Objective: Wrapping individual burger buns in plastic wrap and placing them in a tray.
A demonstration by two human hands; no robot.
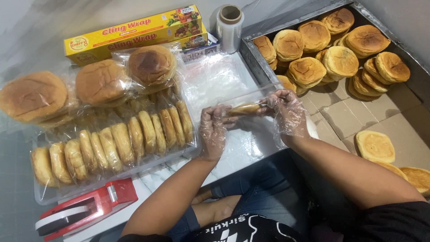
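While I hold the flat bun [244, 108] level between both gloved hands, its long axis runs left to right: my left hand [213, 130] pinches the near end, my right hand [286, 110] grips the far end (plastic sheet [224, 80] underneath), above the white tabletop [242, 148].

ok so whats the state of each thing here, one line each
left hand: gloved, gripping one end of the flat bun
right hand: gloved, gripping the other end
flat bun: held above the table, inside clear film
metal tray: partly full of unwrapped buns
wrapped buns: bagged, standing on edge in rows
cling wrap box: closed, lying flat
film roll: upright
tape dispenser: loaded, untouched
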